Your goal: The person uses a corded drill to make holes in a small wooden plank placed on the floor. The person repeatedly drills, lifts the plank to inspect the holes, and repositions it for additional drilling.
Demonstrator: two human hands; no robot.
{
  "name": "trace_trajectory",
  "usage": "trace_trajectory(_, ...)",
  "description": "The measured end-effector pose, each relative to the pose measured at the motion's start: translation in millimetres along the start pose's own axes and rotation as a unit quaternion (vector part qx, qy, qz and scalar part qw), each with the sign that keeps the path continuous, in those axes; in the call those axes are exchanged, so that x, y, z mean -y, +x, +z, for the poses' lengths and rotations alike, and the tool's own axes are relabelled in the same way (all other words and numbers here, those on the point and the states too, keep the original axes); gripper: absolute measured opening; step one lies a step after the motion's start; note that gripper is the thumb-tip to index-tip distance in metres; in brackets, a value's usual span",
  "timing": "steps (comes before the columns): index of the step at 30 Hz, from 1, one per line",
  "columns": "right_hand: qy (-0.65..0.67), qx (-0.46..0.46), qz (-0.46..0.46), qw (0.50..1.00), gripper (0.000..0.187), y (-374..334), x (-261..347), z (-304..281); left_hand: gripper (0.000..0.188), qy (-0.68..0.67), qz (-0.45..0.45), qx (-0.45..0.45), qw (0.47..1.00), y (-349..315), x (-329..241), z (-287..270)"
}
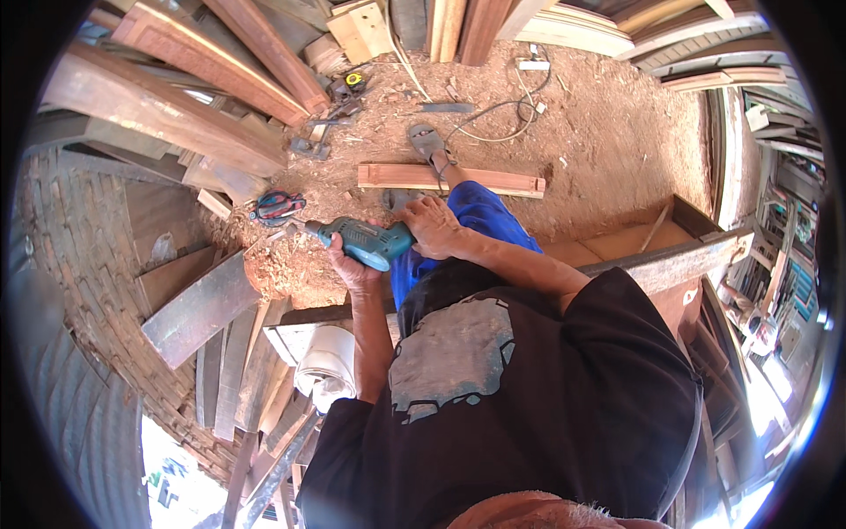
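teal drill (359, 242) in both hands (355, 271) (430, 227), markings (363, 232) unclear

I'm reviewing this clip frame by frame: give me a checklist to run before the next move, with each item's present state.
1. Drill supported by both hands: ok; the left hand is at its front part, the right hand at its rear end.
2. Bit fitted in the chuck: cannot tell; too small to make out.
3. Plank secured: not ok; it lies on the ground with no clamp showing, one leg extending across it.
4. Cable tidy: not ok; it lies loose in curves on the ground, near the foot.
5. Drill powered: cannot tell; no connection to it can be made out.
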State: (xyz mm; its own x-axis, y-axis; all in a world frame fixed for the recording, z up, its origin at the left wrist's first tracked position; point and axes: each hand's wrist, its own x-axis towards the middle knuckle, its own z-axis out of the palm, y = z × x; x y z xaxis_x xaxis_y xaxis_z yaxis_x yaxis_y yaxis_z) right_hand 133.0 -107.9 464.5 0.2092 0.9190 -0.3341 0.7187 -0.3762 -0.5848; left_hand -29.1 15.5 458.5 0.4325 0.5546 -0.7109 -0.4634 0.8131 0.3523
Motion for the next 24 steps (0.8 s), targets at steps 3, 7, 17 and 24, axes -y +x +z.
trace_trajectory(3,0.000,0.003,-0.026,1.000,0.058,4,3,-3,0.064,-0.009,0.000,0.026,1.000,-3,-2,1)
trace_trajectory(7,-0.023,-0.042,-0.101,0.994,0.053,8,16,-22,0.060,-0.048,0.002,0.029,0.998,-7,-10,6)
trace_trajectory(17,0.016,0.212,-0.076,0.974,0.075,47,69,-79,0.056,-0.089,0.008,0.016,0.996,-11,-35,15)
trace_trajectory(24,-0.006,0.229,-0.065,0.971,0.059,64,49,-78,0.063,-0.110,0.024,0.025,0.993,10,-23,22)
